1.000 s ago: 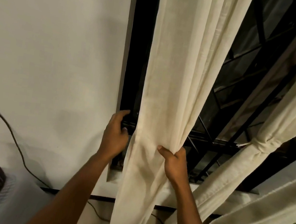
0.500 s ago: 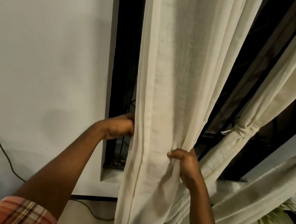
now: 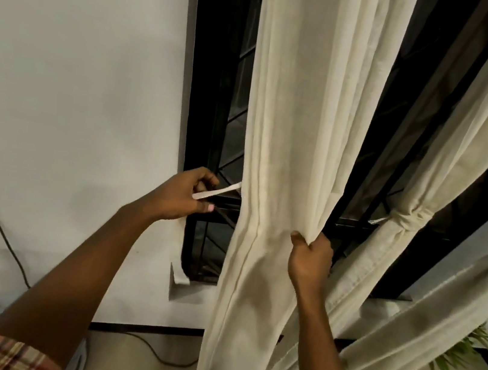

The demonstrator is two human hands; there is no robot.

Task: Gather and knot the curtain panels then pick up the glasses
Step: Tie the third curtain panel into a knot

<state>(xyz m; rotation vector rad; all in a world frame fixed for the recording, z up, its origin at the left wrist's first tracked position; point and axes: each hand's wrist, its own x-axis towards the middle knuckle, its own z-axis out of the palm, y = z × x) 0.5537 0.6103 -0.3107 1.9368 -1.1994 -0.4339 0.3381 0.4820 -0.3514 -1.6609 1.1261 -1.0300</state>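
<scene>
- The right hand (image 3: 309, 262) squeezes the soft cream curtain (image 3: 290, 160) into folds in front of the dark window (image 3: 219, 86).
- The left hand (image 3: 182, 196) pinches a thin flat white strip (image 3: 219, 191) beside the curtain.
- Another curtain (image 3: 408, 219) to the right is already knotted.

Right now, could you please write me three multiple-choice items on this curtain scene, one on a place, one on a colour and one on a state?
1. The left hand is:
A. right of the gathered curtain panel
B. left of it
C. behind the fan

2. The tie strip it pinches is:
A. white
B. red
C. black

3. The right hand is:
A. open, hanging free
B. flat on the wall
C. gripping the panel's gathered folds

Answers:
1 B: it is at the panel's left edge.
2 A: the strip shows pale against the dark window.
3 C: its fingers curl round the fabric.
</scene>
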